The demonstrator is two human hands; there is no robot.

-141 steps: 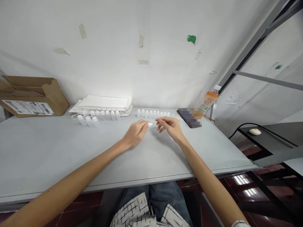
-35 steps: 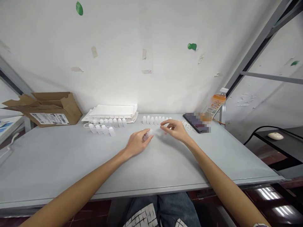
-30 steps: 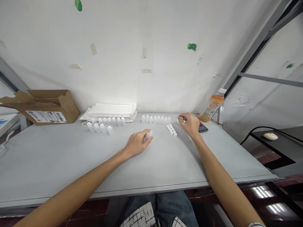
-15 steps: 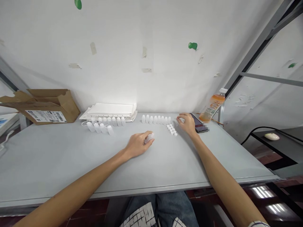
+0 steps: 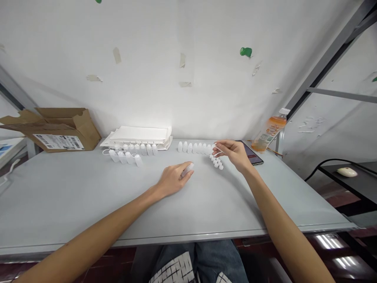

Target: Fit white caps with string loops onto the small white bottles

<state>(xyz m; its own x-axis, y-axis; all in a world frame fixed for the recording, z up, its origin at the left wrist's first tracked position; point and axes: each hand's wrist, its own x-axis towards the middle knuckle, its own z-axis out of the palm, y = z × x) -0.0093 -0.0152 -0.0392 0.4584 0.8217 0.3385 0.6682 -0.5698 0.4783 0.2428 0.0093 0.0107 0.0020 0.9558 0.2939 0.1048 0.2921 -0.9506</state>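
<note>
My left hand (image 5: 173,179) rests on the grey table, its fingers wrapped round a small white bottle (image 5: 187,169). Raised over the small white caps (image 5: 216,162), my right hand (image 5: 232,152) pinches a thin white ring-like piece (image 5: 216,152); its exact shape is hard to make out. A row of small white bottles (image 5: 190,147) without visible strap rings stands near the wall, just left of my right hand. Farther left, more small bottles (image 5: 129,158) with caps and looped straps stand in two rows.
An open cardboard box (image 5: 59,131) sits at the back left, beside stacked white papers (image 5: 141,134). A phone (image 5: 253,156) and an orange drink bottle (image 5: 272,129) are at the back right. A white mouse (image 5: 346,172) lies on a black side surface.
My right hand has lifted and moved left from beside the phone, with a thin white piece now visible in its fingers. My left hand still holds the bottle. The view has shifted slightly.
</note>
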